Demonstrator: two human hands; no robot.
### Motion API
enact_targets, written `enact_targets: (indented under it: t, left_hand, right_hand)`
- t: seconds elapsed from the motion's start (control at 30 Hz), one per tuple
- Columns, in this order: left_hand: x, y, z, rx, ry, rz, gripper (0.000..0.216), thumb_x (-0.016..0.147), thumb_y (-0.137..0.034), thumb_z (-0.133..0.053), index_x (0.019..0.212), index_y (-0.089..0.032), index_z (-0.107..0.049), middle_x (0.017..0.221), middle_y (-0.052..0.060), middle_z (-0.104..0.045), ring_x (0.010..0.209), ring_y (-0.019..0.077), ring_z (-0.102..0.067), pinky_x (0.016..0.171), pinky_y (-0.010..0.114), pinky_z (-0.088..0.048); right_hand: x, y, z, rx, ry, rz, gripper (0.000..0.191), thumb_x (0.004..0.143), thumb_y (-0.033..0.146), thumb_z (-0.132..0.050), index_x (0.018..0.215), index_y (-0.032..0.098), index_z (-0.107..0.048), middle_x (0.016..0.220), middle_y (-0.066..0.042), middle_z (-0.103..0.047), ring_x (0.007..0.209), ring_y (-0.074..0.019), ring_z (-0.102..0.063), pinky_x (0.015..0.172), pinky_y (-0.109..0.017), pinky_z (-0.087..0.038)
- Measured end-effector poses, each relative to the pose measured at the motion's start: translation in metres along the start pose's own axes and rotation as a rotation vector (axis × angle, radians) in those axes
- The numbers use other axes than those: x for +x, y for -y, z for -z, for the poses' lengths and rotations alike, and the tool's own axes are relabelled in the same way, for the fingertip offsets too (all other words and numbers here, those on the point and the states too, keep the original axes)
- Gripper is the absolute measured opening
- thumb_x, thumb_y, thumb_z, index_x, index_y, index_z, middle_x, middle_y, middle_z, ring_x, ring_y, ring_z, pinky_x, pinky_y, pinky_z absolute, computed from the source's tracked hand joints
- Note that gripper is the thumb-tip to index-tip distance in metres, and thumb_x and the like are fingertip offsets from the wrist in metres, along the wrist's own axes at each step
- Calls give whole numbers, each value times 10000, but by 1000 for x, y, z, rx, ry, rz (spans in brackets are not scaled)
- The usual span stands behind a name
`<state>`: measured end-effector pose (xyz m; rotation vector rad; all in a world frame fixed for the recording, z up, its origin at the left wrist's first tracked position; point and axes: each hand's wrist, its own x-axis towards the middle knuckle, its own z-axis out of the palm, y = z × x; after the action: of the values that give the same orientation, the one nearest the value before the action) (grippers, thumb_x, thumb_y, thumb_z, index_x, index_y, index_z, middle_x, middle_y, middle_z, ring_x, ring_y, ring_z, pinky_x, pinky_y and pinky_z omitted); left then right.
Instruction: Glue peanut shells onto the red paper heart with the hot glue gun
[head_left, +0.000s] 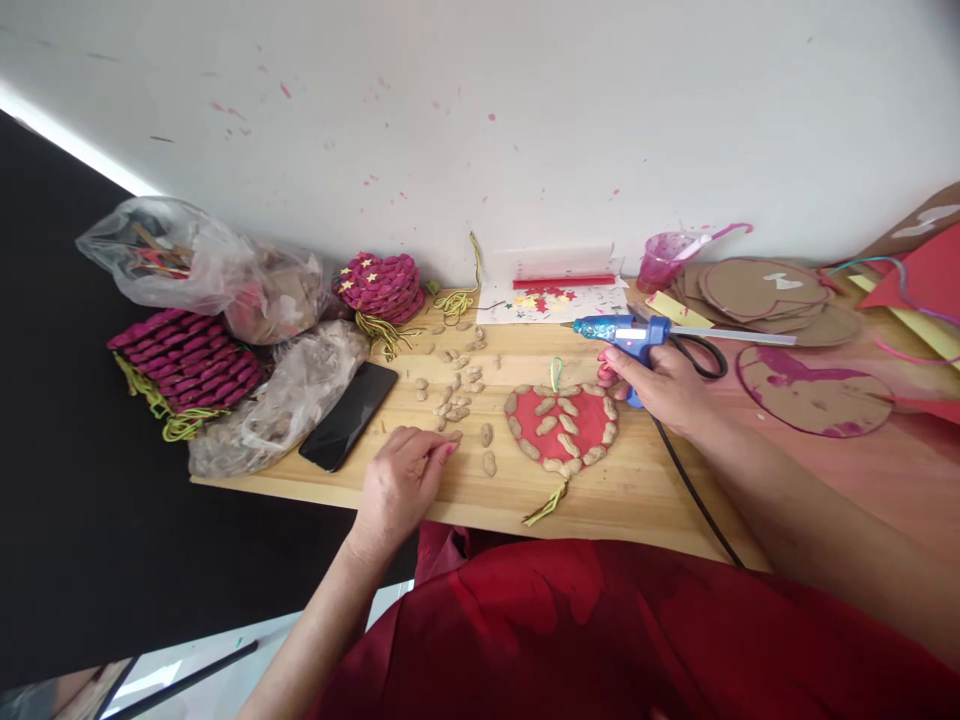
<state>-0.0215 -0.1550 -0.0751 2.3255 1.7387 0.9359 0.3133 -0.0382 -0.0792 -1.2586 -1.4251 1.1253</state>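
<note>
My right hand (667, 388) grips a blue hot glue gun (626, 336), its nozzle toward the left and a clear glue stick (731, 335) poking out of its back. Under the nozzle lies a red heart-shaped piece (531, 424) edged with peanuts, with more peanuts down its middle. It has a thin loop (556, 374) at the top and a yellow-green tassel (546, 505) at the bottom. My left hand (401, 475) rests near the table's front edge, thumb and fingers pinched on a peanut (453, 437). Loose peanuts (454, 410) lie between the hand and the heart.
At the left are a black phone (349, 415), plastic bags (262, 410) and magenta peanut pieces (187, 360). Star cutouts (544, 300) on white paper, a pink cup (664, 262) and cardboard shapes (761, 290) sit along the wall. The gun's black cord (694, 490) crosses the table's front edge.
</note>
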Motion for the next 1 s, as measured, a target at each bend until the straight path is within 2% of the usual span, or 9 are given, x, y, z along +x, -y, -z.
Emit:
enact_targets:
  t: [0.07, 0.13, 0.33, 0.53, 0.73, 0.87, 1.0]
  left_hand:
    - [8, 4, 0, 12, -32, -2, 170, 985, -235, -575, 1019, -201, -738, 949, 65, -766, 886, 200, -679, 832, 341, -528]
    - [21, 8, 1, 42, -36, -16, 195, 973, -229, -593, 1104, -206, -735, 1006, 65, -769, 935, 209, -681, 894, 363, -518]
    - [56, 5, 7, 88, -54, -62, 149, 950, -251, -636, 1013, -199, -761, 980, 60, -777, 927, 216, -675, 899, 366, -507]
    - [43, 12, 7, 95, -55, 41, 165, 950, -287, -638, 1009, -213, -773, 1000, 63, -778, 953, 235, -661, 893, 384, -494]
    - [27, 28, 11, 184, -53, 133, 159, 934, -304, -644, 871, -230, -770, 915, 56, -770, 898, 247, -644, 858, 390, -477]
    - [34, 28, 12, 220, -49, 148, 151, 919, -300, -656, 843, -230, -766, 884, 61, -755, 898, 263, -633, 833, 404, -451]
    - [53, 26, 6, 225, -24, 133, 120, 884, -229, -682, 950, -242, -782, 897, 64, -743, 935, 284, -623, 817, 417, -432]
  right_hand:
    - [-1, 0, 0, -9, -2, 6, 449, 804, 640, -755, 810, 195, -692, 743, -61, -698, 643, -172, -684, 472, -238, -541]
    - [-1, 0, 0, -3, 1, 10, 440, 803, 626, -765, 829, 194, -687, 740, -52, -689, 645, -167, -685, 475, -230, -539]
    - [-2, 2, 0, -32, -3, 28, 458, 816, 633, -747, 798, 181, -681, 735, -61, -698, 609, -159, -673, 479, -237, -546]
    - [-2, 7, 1, -46, 14, 11, 481, 790, 671, -746, 798, 194, -684, 737, -62, -697, 615, -167, -664, 487, -256, -553]
    - [0, 7, 1, -40, 40, 6, 539, 760, 728, -729, 834, 196, -678, 727, -52, -686, 612, -163, -661, 470, -245, -540]
    - [-1, 7, 0, -43, 39, -3, 553, 748, 737, -731, 827, 193, -673, 725, -51, -683, 605, -156, -657, 473, -239, -538]
    - [-2, 7, 0, -29, 27, -6, 542, 749, 724, -742, 823, 191, -678, 727, -48, -684, 604, -149, -651, 474, -230, -534]
